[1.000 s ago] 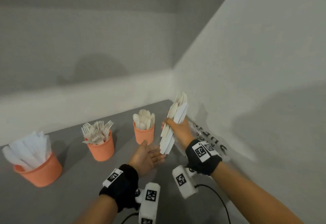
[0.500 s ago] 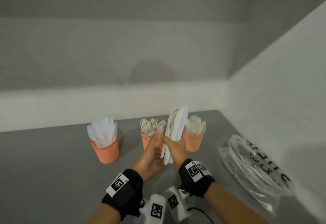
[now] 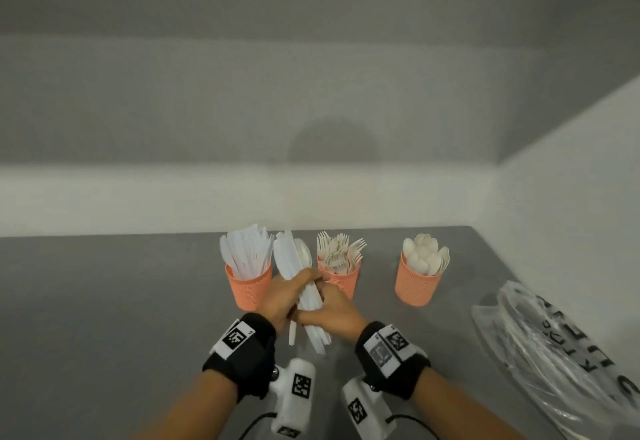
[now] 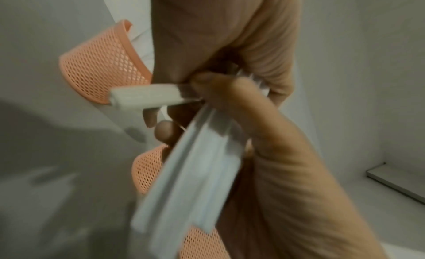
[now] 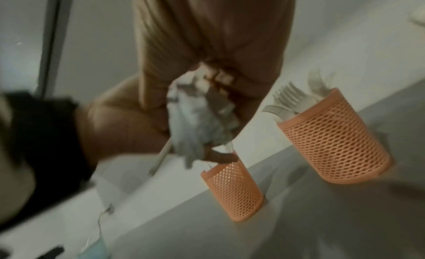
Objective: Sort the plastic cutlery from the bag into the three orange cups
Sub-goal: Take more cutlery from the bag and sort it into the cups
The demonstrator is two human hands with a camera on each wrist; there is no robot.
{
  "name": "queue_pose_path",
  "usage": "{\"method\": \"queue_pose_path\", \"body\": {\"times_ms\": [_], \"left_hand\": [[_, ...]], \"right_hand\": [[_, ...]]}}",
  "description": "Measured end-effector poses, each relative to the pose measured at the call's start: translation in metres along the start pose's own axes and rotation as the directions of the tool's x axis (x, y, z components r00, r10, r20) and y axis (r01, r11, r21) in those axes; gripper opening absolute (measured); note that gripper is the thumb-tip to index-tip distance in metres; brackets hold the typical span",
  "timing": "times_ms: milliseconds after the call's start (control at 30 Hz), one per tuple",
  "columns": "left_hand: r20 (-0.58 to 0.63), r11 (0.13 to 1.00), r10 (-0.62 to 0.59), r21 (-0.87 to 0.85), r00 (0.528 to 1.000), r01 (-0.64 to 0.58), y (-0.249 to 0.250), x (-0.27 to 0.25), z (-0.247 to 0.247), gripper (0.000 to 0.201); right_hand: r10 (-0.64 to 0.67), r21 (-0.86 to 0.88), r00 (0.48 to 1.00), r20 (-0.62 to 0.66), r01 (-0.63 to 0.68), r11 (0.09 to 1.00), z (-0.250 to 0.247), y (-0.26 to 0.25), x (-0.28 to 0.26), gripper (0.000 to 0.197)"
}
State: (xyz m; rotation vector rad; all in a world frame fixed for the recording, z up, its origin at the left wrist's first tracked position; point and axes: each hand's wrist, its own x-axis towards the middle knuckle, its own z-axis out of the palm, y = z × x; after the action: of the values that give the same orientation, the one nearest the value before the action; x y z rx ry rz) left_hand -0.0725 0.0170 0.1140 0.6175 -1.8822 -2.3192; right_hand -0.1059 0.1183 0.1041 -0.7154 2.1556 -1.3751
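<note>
We hold a bundle of white plastic cutlery between both hands, just in front of the cups. Our left hand curls its fingers around the bundle's middle, and our right hand grips the lower handles, thumb across them. The bundle tilts up and to the left; a spoon bowl shows among the flat handles at its top.

Three orange mesh cups stand in a row on the grey surface. The left cup holds knives, the middle cup forks, and the right cup spoons. The bundle's top rises between the left and middle cups.

The clear plastic bag with black lettering lies on the surface to the right, well apart from the cups, with more cutlery dimly visible inside.
</note>
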Motion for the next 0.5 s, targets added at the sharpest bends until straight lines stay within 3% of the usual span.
{"method": "queue_pose_path", "body": {"times_ms": [133, 300, 400, 500], "left_hand": [[0.111, 0.997, 0.025, -0.071, 0.994, -0.017, 0.008, 0.002, -0.002, 0.015], [0.166, 0.999, 0.040, -0.036, 0.985, -0.035, 0.018, 0.004, -0.001, 0.018], [0.206, 0.999, 0.041, 0.006, 0.978, -0.043, 0.021, 0.007, -0.007, 0.018], [0.161, 0.998, 0.055, -0.011, 0.985, -0.054, 0.023, 0.009, -0.007, 0.015]], "right_hand": [[0.039, 0.289, 0.964, 0.262, -0.117, 0.950, -0.010, -0.012, 0.000, 0.022], [0.091, 0.578, 0.923, 0.374, -0.308, 0.756, -0.006, -0.008, 0.003, 0.022], [0.128, 0.589, 0.924, 0.359, -0.331, 0.737, -0.001, -0.005, 0.006, 0.010], [0.164, 0.482, 0.973, 0.164, -0.224, 0.847, 0.004, -0.007, 0.013, 0.005]]}}
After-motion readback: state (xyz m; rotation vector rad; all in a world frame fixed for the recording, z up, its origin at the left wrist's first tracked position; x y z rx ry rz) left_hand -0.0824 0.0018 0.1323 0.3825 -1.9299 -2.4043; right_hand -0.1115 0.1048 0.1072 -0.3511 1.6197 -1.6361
